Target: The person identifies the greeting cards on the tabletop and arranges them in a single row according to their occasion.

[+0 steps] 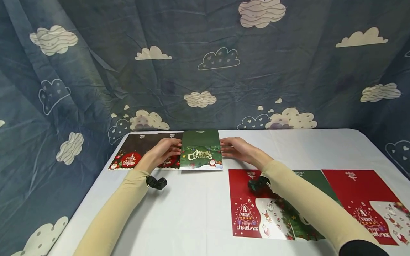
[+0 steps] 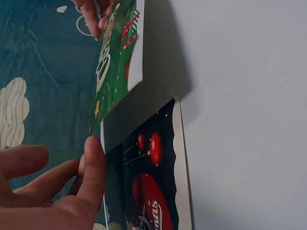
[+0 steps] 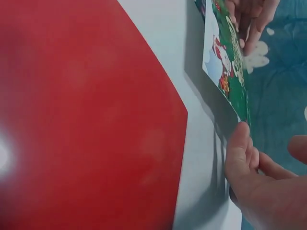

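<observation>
Left hand and right hand face inward, each grip narrowed, pinching a green card by its side

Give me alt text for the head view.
A person's left hand and right hand hold a green Merry Christmas card by its sides, over a white table. Dark cards lie on the left; red and green cards on the right. A cloud-patterned cloth hangs behind.
</observation>
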`<state>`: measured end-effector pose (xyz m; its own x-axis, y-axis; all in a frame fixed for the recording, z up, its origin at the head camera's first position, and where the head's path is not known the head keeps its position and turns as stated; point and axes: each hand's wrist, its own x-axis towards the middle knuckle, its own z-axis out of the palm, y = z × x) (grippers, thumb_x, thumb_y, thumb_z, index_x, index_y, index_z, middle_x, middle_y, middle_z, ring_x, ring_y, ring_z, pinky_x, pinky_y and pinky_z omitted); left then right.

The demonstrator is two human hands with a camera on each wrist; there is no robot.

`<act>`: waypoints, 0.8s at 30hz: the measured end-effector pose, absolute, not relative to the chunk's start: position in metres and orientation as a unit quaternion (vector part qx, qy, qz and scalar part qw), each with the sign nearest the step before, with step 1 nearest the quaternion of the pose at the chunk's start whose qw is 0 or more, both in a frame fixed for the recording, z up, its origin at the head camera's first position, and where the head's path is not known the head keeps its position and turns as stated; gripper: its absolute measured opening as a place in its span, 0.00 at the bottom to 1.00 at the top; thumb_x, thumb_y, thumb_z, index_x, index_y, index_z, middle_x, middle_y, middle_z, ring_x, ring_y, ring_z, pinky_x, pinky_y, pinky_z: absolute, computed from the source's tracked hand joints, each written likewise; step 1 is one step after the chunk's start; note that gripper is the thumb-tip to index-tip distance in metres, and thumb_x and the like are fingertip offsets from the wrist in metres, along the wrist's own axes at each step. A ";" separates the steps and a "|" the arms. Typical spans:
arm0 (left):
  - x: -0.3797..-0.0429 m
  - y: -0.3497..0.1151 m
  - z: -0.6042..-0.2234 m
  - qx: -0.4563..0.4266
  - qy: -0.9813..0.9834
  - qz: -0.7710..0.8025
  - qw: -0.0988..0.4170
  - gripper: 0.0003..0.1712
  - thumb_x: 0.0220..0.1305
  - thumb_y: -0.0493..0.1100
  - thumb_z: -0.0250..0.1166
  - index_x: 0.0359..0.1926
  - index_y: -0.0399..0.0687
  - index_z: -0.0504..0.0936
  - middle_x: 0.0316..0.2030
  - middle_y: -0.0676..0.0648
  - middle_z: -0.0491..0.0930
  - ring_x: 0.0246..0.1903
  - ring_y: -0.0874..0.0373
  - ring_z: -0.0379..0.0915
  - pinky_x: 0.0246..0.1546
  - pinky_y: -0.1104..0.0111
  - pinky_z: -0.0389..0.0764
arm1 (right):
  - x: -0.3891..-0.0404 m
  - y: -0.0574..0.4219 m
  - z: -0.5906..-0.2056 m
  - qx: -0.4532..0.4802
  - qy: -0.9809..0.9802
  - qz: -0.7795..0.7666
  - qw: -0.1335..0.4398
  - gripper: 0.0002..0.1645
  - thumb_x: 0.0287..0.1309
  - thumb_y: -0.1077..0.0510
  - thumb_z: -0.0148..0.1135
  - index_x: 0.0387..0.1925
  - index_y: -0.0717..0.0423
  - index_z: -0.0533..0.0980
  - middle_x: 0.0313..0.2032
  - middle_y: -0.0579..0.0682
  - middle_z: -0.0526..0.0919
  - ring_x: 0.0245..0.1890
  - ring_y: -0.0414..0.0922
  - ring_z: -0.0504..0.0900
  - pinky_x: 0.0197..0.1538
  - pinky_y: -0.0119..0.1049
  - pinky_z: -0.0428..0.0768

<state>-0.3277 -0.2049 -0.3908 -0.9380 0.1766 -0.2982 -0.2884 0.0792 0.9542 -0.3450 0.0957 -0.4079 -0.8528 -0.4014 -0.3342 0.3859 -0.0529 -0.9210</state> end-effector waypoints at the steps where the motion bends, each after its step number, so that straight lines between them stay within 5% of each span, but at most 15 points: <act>1: -0.329 -0.204 -0.391 -0.038 0.715 0.677 0.170 0.29 0.74 0.37 0.47 0.70 0.27 0.58 0.49 0.36 0.70 0.35 0.55 0.75 0.50 0.63 0.81 | -0.347 0.096 -0.408 -0.006 0.632 -0.726 0.270 0.30 0.72 0.61 0.43 0.71 0.69 0.57 0.59 0.61 0.65 0.50 0.49 0.74 0.61 0.45 0.75; 10: -0.333 -0.195 -0.391 -0.041 0.697 0.694 0.172 0.32 0.76 0.35 0.42 0.76 0.35 0.45 0.66 0.29 0.59 0.60 0.36 0.65 0.62 0.53 0.71 | -0.359 0.101 -0.408 -0.001 0.640 -0.717 0.276 0.26 0.73 0.61 0.44 0.67 0.73 0.60 0.57 0.61 0.69 0.46 0.48 0.78 0.58 0.42 0.78; 19: -0.335 -0.194 -0.398 -0.045 0.705 0.685 0.180 0.31 0.78 0.40 0.40 0.76 0.36 0.46 0.64 0.29 0.63 0.50 0.44 0.70 0.61 0.53 0.72 | -0.358 0.100 -0.409 0.018 0.656 -0.707 0.265 0.20 0.72 0.62 0.47 0.58 0.73 0.66 0.45 0.56 0.74 0.41 0.45 0.79 0.58 0.44 0.78; 24: -0.334 -0.194 -0.400 -0.046 0.701 0.689 0.179 0.30 0.78 0.41 0.42 0.75 0.34 0.48 0.63 0.27 0.63 0.52 0.41 0.70 0.60 0.53 0.73 | -0.356 0.100 -0.409 0.015 0.670 -0.695 0.259 0.17 0.72 0.62 0.47 0.54 0.73 0.66 0.42 0.57 0.74 0.39 0.45 0.78 0.58 0.46 0.78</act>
